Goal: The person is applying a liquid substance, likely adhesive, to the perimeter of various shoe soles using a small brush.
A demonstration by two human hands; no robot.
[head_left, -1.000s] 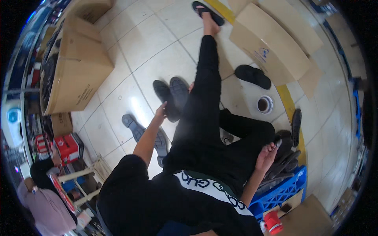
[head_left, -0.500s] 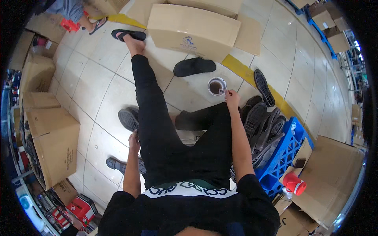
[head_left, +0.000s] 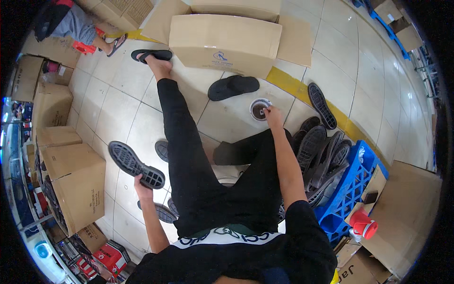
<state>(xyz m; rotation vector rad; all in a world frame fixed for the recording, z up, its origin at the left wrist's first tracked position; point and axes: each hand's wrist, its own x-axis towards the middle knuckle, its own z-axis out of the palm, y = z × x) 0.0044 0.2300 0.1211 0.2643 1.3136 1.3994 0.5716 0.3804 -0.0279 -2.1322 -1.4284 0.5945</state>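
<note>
The person's left hand point(head_left: 144, 189) is clamped on a black shoe sole point(head_left: 127, 159), gripping its near edge toward the blocky heel end; the sole is held with its treaded face to the viewer, its broader end pointing away and leftward from the hand. The right hand point(head_left: 274, 116), well apart from the left, has its fingertips bunched over a small white tub point(head_left: 252, 105) of dark brown contents; whether they pinch anything cannot be told. Just beyond the tub lies a black flip-flop point(head_left: 233, 88). To the right of the right hand, a single treaded sole point(head_left: 322, 106) lies at a yellow floor stripe point(head_left: 294, 87); nearer the body, a pile of dark soles point(head_left: 312, 144) rests against a blue plastic crate point(head_left: 350, 182). Further soles point(head_left: 164, 214) lie on the floor beside the left wrist. Beyond both hands stands an open cardboard carton point(head_left: 224, 40).
</note>
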